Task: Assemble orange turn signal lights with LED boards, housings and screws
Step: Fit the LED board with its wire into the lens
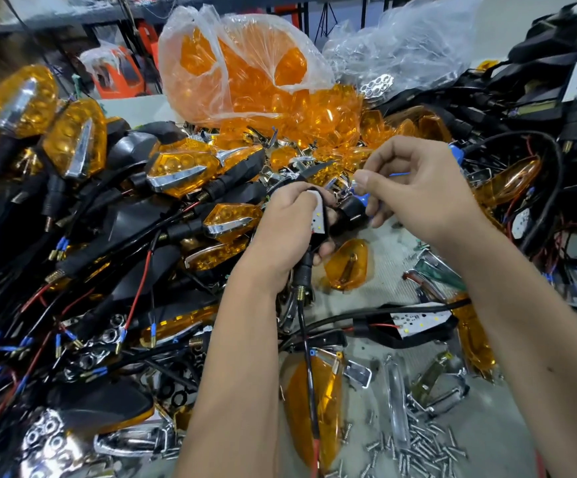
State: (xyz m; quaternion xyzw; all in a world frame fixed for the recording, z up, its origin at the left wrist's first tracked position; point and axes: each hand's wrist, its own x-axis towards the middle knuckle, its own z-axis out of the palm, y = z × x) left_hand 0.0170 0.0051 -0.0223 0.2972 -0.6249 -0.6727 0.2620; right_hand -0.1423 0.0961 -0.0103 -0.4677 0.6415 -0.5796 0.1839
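Note:
My left hand [287,232] grips a black signal housing [340,219] with a white LED board [317,215] seated in it; its stalk and cable [306,339] hang down toward me. My right hand [418,191] is just right of the housing, its thumb and fingers pinching a small piece with blue-tipped wire [399,174] at the housing's end. A loose orange lens [347,263] lies on the table below both hands. Another housing with an LED board [414,322] lies nearer me. Loose screws [418,443] are scattered at the bottom right.
Finished orange signals [73,143] with black stalks and wires are heaped on the left. A clear bag of orange lenses [242,70] stands behind the hands, a second clear bag [401,46] behind it. Black housings [539,98] pile up on the right. Chrome trims [435,391] lie near the screws.

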